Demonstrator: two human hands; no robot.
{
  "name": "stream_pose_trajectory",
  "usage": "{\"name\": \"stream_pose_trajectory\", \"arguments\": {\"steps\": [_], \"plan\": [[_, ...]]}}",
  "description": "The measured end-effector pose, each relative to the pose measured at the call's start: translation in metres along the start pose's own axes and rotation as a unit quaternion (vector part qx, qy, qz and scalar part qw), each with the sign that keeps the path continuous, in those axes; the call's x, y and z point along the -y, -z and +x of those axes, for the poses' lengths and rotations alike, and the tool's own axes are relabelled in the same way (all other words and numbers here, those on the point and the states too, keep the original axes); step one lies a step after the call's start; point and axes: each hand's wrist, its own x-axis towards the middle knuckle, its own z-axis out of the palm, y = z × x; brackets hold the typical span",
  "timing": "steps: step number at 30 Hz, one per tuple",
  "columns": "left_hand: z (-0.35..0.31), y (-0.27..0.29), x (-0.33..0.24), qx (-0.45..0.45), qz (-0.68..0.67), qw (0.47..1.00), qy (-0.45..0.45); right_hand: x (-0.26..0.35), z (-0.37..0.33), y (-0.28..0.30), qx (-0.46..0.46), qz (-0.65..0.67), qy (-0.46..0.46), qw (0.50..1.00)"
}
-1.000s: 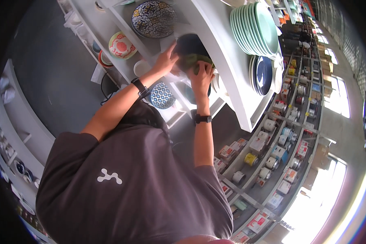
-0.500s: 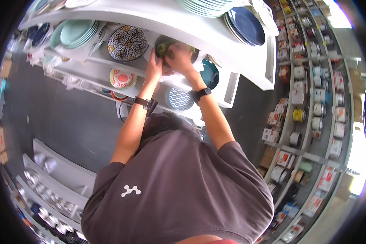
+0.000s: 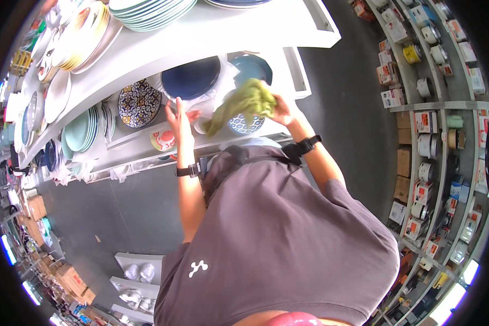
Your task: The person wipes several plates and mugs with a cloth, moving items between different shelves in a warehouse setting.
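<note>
While I watch from a distance, my right hand (image 3: 282, 112) has its grip closed around the right end of a green cloth (image 3: 250, 100), so the rest hangs loose and trails to the left; taking it by one end presumably leaves most of the fabric free. The cloth is in front of a blue-and-white patterned dish (image 3: 246, 125), hiding part of it, and just below a teal plate (image 3: 254, 68); I cannot tell whether it touches either. My left hand (image 3: 180, 124) has its grip spread wide, thumb and fingers parted, with nothing in it. Its fingertips reach close to the lower rim of a dark blue plate (image 3: 191, 77), though I cannot make out contact. That plate and the floral-patterned plate (image 3: 139, 103) beside it face outward, probably to show their surfaces. White wrapping (image 3: 227, 80) shows beside the blue one, perhaps as padding. Further left, pale green plates (image 3: 80, 131) sit nested together, likely to save room below the white upper shelf (image 3: 266, 33).
</note>
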Motion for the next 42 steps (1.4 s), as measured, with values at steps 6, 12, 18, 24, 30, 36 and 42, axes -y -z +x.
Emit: {"name": "stream_pose_trajectory", "arguments": {"steps": [6, 12, 18, 24, 30, 36, 42], "plan": [[-0.028, 0.028, 0.013, 0.086, 0.086, 0.992, 0.024, -0.002, -0.056, 0.055, -0.023, 0.133, 0.095, 0.986], [-0.058, 0.056, 0.016, 0.183, 0.118, 0.963, 0.16, 0.023, -0.046, 0.029, 0.074, 0.147, 0.266, 0.95], [-0.058, 0.065, 0.023, 0.193, 0.16, 0.956, 0.155, 0.045, 0.003, 0.025, 0.101, 0.25, 0.287, 0.919], [-0.065, 0.066, 0.024, 0.203, 0.176, 0.951, 0.153, 0.039, 0.054, 0.051, -0.362, -0.234, 0.295, 0.853], [-0.074, 0.077, 0.036, 0.201, 0.171, 0.949, 0.173, 0.009, 0.077, 0.042, -0.358, -0.494, 0.303, 0.732], [-0.075, 0.077, 0.037, 0.239, 0.192, 0.937, 0.17, -0.008, 0.086, 0.059, -0.262, -0.838, 0.288, 0.382], [-0.072, 0.084, 0.042, 0.266, 0.223, 0.925, 0.157, -0.017, 0.099, 0.038, -0.328, -0.852, 0.26, 0.315]]}}
